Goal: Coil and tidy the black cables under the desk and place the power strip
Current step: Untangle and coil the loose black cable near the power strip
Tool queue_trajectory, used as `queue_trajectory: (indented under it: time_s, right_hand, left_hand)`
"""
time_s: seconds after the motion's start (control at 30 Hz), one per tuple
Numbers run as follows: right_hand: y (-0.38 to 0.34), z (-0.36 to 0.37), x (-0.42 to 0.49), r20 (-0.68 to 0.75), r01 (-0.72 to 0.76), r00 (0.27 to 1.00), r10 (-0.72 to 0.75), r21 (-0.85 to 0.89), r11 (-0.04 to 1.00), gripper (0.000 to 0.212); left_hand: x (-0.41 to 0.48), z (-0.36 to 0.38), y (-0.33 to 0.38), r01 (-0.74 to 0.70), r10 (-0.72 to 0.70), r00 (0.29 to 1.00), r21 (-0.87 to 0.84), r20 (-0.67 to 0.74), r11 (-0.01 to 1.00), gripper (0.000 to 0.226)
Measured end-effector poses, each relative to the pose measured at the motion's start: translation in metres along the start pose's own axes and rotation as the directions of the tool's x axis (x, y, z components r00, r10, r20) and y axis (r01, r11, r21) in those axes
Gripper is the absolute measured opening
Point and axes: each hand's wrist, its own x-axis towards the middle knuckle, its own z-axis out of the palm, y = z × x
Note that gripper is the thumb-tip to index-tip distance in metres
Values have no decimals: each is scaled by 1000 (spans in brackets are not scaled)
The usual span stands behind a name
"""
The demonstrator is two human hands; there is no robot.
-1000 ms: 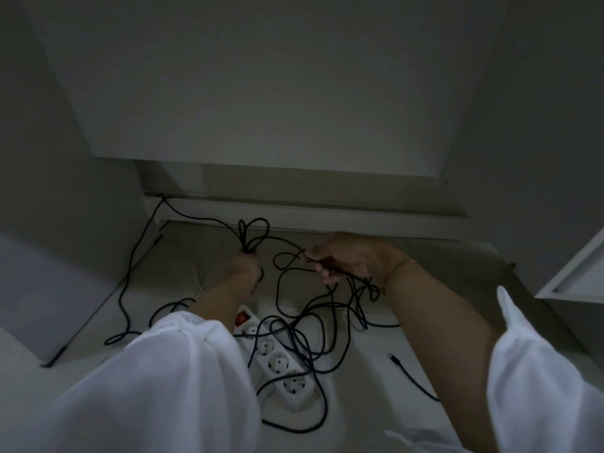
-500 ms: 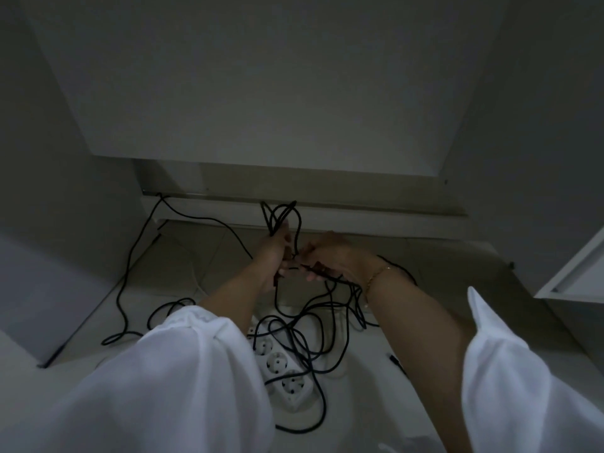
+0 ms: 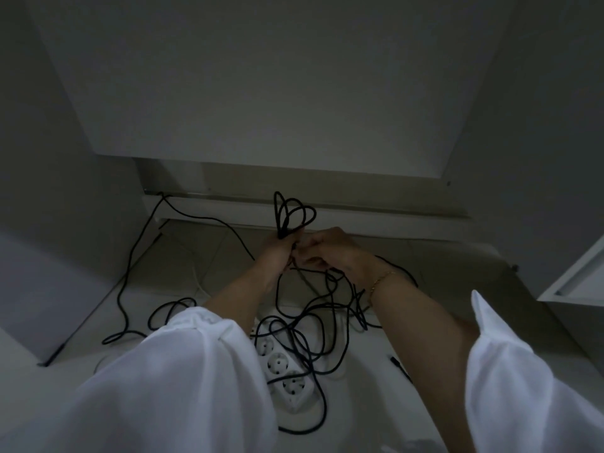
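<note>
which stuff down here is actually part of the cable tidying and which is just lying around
Part of the job:
- coiled loops in left hand
- loose black cable on the floor
- right hand
- white power strip

Just there:
- white cable
- desk panel

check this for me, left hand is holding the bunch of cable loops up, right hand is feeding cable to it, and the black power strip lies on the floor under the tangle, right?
One thing is wrong: the power strip is white, not black, as the head view shows. The rest holds: the left hand holds the cable loops up, the right hand feeds cable, and the strip lies under the tangle.
</note>
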Motion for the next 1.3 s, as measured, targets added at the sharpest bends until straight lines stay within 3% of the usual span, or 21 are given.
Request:
queue_trajectory:
  time_s: [0.13,0.2,0.4,0.5,0.6,0.73,0.83,1.0,1.13,1.23,1.3]
  right_hand:
    - [-11,-3,2,-43,-71,995,90,339,938,6]
    - [-11,-5,4,-38,-86,993,113,426,901,7]
    - [-8,-15,0,-108,-109,980,166,401,910,15]
    - [-4,-20,1,-73,-186,973,220,321,928,20]
    - [-5,-21,2,-31,-244,963,266,308,920,18]
    - [-7,-19,8,-8,-204,967,253,568,798,23]
    - [-7,-14,13,-51,-152,965,259,695,703,24]
    - [-12,-7,9,-96,-97,980,172,525,845,13]
    - [-11,-6,0,165,-202,975,150,367,908,24]
    - [2,-2,-3,418,-296,874,249,51,954,53]
    - [6,-2,-4,515,-304,803,302,-82,949,45]
  left_hand:
    - [0,5,-1,-104,105,994,57,-19,993,18]
    - [0,6,-4,-106,107,994,38,-15,994,14]
    - [-1,-2,-13,-77,51,991,222,120,972,14]
    - [-5,-5,-19,-118,35,974,371,224,921,15]
    - [-10,-4,-20,-149,31,960,416,278,897,18]
    - [-3,-2,-17,-109,8,975,443,224,890,42]
    - [2,2,-18,-38,-37,977,343,208,938,49]
    - [-3,7,-13,98,-104,967,38,232,994,52]
    - [3,4,-6,76,-35,991,-320,132,944,53]
    - [10,1,-3,33,-17,999,-520,35,854,51]
    - [13,-3,-3,9,-25,999,-555,-22,832,50]
